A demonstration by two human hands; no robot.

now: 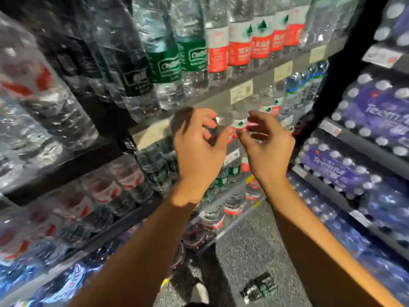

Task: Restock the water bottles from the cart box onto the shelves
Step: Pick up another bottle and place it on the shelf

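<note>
I see both hands raised at the frame's centre before the shelf edge [223, 97], my left hand [199, 147] and right hand [266, 147] loosely curled and grasping nothing, with red-labelled water bottles [240, 120] standing on the shelf just behind the fingers.

A single wide-angle view from a camera worn on the person's head, looking forward and down, and tilted so the dark store shelves [250, 85] slant across the picture. It sits close to the shelving: clear plastic water bottles with green and red labels [192, 56] fill the upper part and are bent outward at the edges by the lens. Both bare forearms rise from the bottom edge toward the centre, where the left hand [199, 147] and right hand [263, 145] sit near mid-frame. The grey speckled floor [250, 244] shows below, between the arms.
</note>
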